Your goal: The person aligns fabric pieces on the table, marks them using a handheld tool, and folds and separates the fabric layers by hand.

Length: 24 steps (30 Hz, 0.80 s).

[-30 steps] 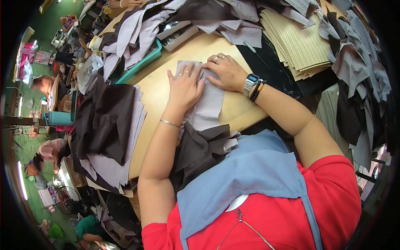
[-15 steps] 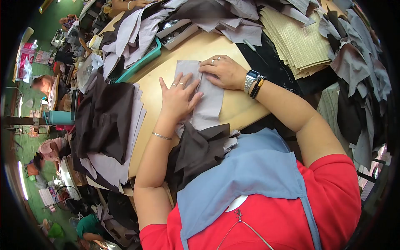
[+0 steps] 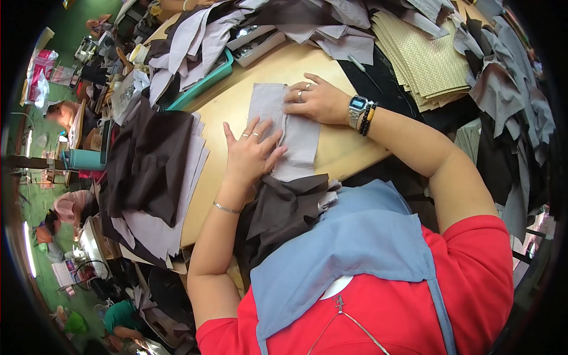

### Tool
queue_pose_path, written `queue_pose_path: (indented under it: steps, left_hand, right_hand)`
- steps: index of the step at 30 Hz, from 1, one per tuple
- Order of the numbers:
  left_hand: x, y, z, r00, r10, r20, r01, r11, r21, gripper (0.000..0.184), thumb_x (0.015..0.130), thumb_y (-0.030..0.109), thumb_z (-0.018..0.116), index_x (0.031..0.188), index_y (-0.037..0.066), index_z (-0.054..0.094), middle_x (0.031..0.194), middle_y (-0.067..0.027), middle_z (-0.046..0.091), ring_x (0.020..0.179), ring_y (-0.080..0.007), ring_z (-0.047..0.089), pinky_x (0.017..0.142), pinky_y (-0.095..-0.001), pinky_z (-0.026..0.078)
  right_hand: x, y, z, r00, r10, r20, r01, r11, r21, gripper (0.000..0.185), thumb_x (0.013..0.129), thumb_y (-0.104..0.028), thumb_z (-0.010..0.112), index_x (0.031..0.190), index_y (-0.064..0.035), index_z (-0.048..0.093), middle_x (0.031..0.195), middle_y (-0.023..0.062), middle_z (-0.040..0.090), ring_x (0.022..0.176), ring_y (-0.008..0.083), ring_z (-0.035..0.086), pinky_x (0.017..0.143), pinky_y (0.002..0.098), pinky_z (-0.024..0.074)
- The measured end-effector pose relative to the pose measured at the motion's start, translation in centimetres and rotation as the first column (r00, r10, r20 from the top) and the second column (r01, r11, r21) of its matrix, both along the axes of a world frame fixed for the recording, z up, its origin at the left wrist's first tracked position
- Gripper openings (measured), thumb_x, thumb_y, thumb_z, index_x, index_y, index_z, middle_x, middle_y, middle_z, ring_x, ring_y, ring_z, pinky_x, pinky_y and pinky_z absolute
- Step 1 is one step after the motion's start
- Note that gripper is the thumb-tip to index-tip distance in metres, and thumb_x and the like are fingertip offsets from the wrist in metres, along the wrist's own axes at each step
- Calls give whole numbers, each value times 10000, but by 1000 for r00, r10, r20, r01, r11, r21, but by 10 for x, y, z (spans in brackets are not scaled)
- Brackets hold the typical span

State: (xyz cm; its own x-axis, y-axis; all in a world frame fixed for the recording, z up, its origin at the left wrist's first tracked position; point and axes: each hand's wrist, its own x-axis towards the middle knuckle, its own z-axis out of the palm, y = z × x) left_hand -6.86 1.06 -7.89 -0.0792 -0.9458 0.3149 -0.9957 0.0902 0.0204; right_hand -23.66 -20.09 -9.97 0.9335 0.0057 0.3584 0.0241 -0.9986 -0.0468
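Observation:
A pale mauve-grey cloth piece (image 3: pixel 303 145) lies flat on the light wooden board, with a fold or seam line running lengthwise down its middle. My left hand (image 3: pixel 255 151) rests palm down on its left side, fingers spread and holding nothing. Across the upper part lies my right hand (image 3: pixel 319 102), its fingertips on the seam line and one finger lifted apart. The underside of that hand is hidden. Bunched dark brown cloth (image 3: pixel 287 207) sits at the lower end of the piece, against the blue apron (image 3: pixel 349 236).
Stacked dark brown and mauve cloth (image 3: pixel 151 160) covers the board's left. A teal tray (image 3: pixel 204 83) and a box of metal items (image 3: pixel 260 50) stand behind. A pointed tool (image 3: pixel 364 71) lies near woven yellowish sheets (image 3: pixel 414 53). Other people work at left.
My right fingers have shifted slightly on the seam line, and one finger now sticks up. The left hand has moved slightly left and down, still spread on the cloth.

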Motion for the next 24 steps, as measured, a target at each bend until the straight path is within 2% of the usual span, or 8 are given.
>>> queue_pose_path:
  steps: [2, 5, 8, 11, 14, 17, 23, 24]
  left_hand:
    - [-1, 3, 3, 1000, 2, 0, -2, 1000, 10, 331, 861, 485, 637, 1065, 238, 722, 1246, 1, 619, 1257, -232, 527, 1046, -764, 102]
    - [-4, 8, 8, 1000, -2, -5, 2, 1000, 19, 325, 857, 486, 641, 1048, 239, 730, 1239, 1, 624, 1257, -231, 527, 1059, -755, 86]
    - [-5, 14, 11, 1000, -13, -2, 13, 999, 30, 319, 854, 486, 644, 1031, 237, 737, 1245, 2, 622, 1258, -229, 527, 1065, -752, 79]
    - [-7, 19, 15, 1000, -25, 6, 25, 999, 49, 309, 854, 481, 646, 1019, 237, 741, 1256, 5, 616, 1258, -224, 527, 1069, -751, 75]
    - [-9, 25, 19, 999, -37, 6, 37, 997, 69, 297, 854, 475, 650, 1000, 235, 744, 1264, 6, 612, 1259, -220, 526, 1071, -749, 71]
    - [-10, 30, 23, 999, -42, 7, 42, 996, 83, 285, 852, 474, 654, 973, 233, 747, 1265, 6, 611, 1259, -216, 527, 1070, -750, 71]
    - [-14, 39, 28, 999, -43, 16, 40, 991, 128, 258, 838, 467, 677, 968, 256, 750, 1271, 35, 608, 1286, -207, 506, 1096, -707, 31]
    - [-15, 41, 29, 999, -40, 15, 37, 990, 138, 257, 838, 468, 677, 965, 256, 750, 1270, 35, 608, 1285, -207, 507, 1097, -706, 28]
  right_hand:
    - [0, 2, 2, 996, 11, -90, -14, 999, -35, 359, 886, -176, 575, 1240, -237, 593, 1337, -1, 548, 1268, 211, 505, 1087, 594, 337]
    - [1, 4, 10, 989, 22, -144, -33, 997, -74, 381, 895, -159, 552, 1265, -248, 569, 1341, 12, 542, 1301, 211, 478, 1114, 601, 307]
    - [2, 7, 10, 975, 13, -224, -19, 1000, -21, 404, 902, -149, 536, 1293, -254, 542, 1368, 29, 518, 1328, 218, 452, 1107, 611, 315]
    - [0, 12, 21, 951, 8, -308, -24, 999, -47, 438, 911, -139, 517, 1335, -247, 503, 1401, 54, 487, 1340, 238, 441, 1099, 616, 326]
    - [2, 11, 20, 949, 75, -305, -111, 988, -105, 462, 911, -130, 511, 1362, -228, 478, 1423, 68, 465, 1345, 254, 436, 1098, 613, 329]
    - [-1, 20, 28, 926, 50, -373, -74, 996, -51, 481, 907, -128, 514, 1378, -211, 459, 1420, 86, 466, 1345, 263, 436, 1103, 603, 326]
    - [-2, 25, 24, 918, 92, -386, -138, 986, -94, 500, 904, -125, 516, 1392, -205, 440, 1422, 117, 457, 1355, 268, 425, 1097, 613, 328]
    - [-2, 27, 28, 916, 87, -392, -131, 988, -87, 461, 925, -147, 485, 1381, -207, 452, 1424, 124, 457, 1352, 266, 431, 1083, 622, 338]
